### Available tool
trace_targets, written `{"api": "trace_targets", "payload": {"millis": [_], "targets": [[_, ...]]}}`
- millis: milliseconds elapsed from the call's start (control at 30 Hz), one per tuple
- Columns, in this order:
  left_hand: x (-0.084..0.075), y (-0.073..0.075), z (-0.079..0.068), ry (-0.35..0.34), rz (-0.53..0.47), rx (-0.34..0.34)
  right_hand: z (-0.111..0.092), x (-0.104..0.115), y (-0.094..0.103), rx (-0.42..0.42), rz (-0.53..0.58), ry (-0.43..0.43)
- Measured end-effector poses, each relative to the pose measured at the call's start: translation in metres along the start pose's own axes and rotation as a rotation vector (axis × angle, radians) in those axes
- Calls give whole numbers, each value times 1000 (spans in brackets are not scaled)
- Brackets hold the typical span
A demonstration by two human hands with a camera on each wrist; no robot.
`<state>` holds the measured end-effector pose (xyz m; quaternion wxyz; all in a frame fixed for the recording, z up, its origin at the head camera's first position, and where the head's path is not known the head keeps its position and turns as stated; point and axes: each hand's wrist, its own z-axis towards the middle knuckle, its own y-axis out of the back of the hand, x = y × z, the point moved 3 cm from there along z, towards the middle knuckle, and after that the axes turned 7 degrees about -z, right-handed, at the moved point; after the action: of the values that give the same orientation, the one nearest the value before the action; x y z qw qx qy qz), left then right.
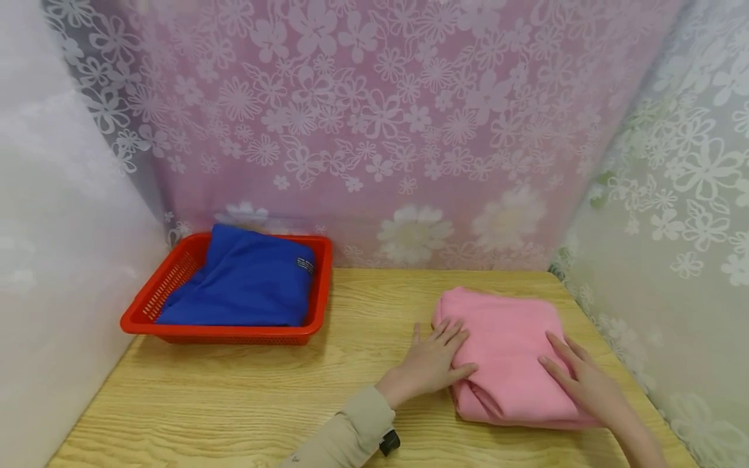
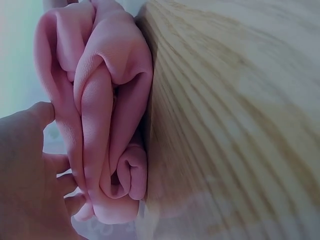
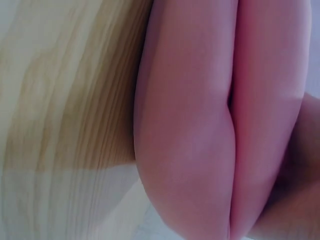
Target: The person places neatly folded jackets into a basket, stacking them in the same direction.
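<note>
A folded pink garment [image 1: 506, 351] of thick cloth lies at the right of the wooden table. My left hand [image 1: 433, 361] rests on its left edge with the fingers spread. In the left wrist view, the thumb and fingers of that hand touch the top of the cloth [image 2: 97, 115], whose side shows several loose folds. On the right edge lies my right hand [image 1: 585, 383], its fingers extended over the cloth. Two thick layers of the pink cloth [image 3: 185, 120] fill the right wrist view, where most of the right hand is hidden.
A red plastic basket [image 1: 140, 318] stands at the table's back left, with a folded blue garment [image 1: 251, 279] in it. Flower-patterned curtains [image 1: 380, 130] hang behind and at the right. A pale sheet [image 1: 70, 227] borders the left side. Wooden table surface [image 1: 234, 396] shows in front.
</note>
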<state>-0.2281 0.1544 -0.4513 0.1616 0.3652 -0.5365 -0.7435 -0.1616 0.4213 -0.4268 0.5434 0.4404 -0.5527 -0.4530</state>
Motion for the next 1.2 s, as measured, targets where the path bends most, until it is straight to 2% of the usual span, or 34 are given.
{"api": "trace_targets", "payload": {"millis": [733, 1200], "targets": [[43, 22, -31, 97, -21, -12, 17, 66, -13, -6, 7, 19], [75, 37, -60, 140, -33, -39, 23, 114, -22, -60, 3, 41]]}}
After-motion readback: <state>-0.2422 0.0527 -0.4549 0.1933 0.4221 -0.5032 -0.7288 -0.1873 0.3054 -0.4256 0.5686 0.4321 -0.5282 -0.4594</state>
